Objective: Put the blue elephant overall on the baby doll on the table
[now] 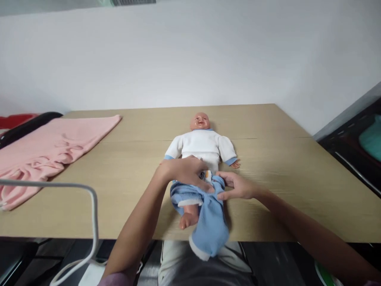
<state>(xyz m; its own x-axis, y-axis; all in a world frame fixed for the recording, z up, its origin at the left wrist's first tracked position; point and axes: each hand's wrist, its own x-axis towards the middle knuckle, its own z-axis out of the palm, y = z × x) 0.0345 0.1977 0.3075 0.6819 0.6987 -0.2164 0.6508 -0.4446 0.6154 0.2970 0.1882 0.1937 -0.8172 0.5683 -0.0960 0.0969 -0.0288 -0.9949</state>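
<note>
A baby doll (200,142) in a white top with blue cuffs lies on its back, head toward the wall. Light blue trousers (212,222) with white hems are around its legs. One bare foot (189,217) sticks out of a leg opening; the other trouser leg hangs limp over the table's front edge, its foot hidden. My left hand (190,171) reaches across the doll's hips and grips the trousers near the waist, some fingers hidden. On the other side, my right hand (237,186) pinches the trousers' edge between thumb and fingers.
The wooden table (131,159) stands against a white wall. A pink cloth (71,139) is spread at the left. A white cable (94,210) loops in the left foreground. Dark shelving (354,139) with a teal item stands at the right.
</note>
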